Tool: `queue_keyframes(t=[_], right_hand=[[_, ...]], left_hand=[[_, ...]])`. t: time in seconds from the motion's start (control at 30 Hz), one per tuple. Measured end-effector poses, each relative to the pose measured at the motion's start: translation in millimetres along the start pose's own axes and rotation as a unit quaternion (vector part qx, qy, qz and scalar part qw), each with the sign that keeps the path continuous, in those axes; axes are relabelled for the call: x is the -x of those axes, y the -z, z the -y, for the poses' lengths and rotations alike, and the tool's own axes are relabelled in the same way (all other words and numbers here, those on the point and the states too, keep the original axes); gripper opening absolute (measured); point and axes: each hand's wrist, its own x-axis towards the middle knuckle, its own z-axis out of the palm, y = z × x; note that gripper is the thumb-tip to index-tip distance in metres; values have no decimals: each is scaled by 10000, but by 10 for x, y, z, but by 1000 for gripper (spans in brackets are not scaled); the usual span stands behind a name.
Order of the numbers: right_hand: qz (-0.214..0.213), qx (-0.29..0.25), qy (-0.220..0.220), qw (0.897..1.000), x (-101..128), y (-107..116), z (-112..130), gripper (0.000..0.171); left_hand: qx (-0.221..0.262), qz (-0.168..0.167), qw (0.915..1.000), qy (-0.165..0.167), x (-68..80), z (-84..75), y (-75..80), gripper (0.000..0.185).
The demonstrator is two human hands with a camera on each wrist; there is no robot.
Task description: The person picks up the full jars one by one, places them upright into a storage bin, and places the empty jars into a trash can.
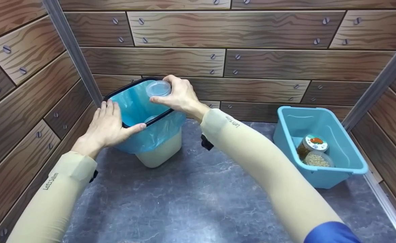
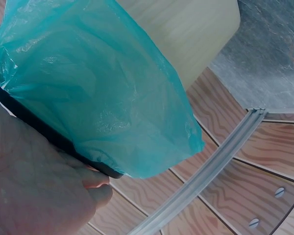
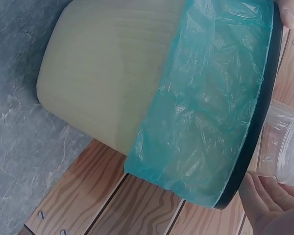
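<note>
Head view, right hand (image 1: 181,96) pinching clear cup (image 1: 158,88), left hand (image 1: 108,125) on bin rim (image 1: 130,125)

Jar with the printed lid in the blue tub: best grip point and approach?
Grip the jar around its round lid, coming from above. It leans against the blue tub's near wall, with a clear container of pale beans pressed against its body, so probably only the lid end is free.

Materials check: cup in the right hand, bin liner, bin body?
Cup: clear, thin plastic by the look; you see through it. Liner: teal plastic film, glossy and crinkled, folded over the rim. Bin body: cream, matte, smooth, probably moulded plastic.
</note>
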Motion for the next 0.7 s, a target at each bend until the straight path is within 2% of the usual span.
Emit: queue_keyframes(t=[0.27,0.5,0.7], right_hand=[[-65,-413,222,9989,-160,-109,51,68],[-110,-561,88,9983,-400,-243,106,71],[24,-562,-115,9984,-537,-424,203,77]], left_hand=[[-35,-17,9999,99,6,62,23,146],[-45,-13,9999,98,-23,22,-25,145],[-66,-56,9999,94,-17,18,5,145]])
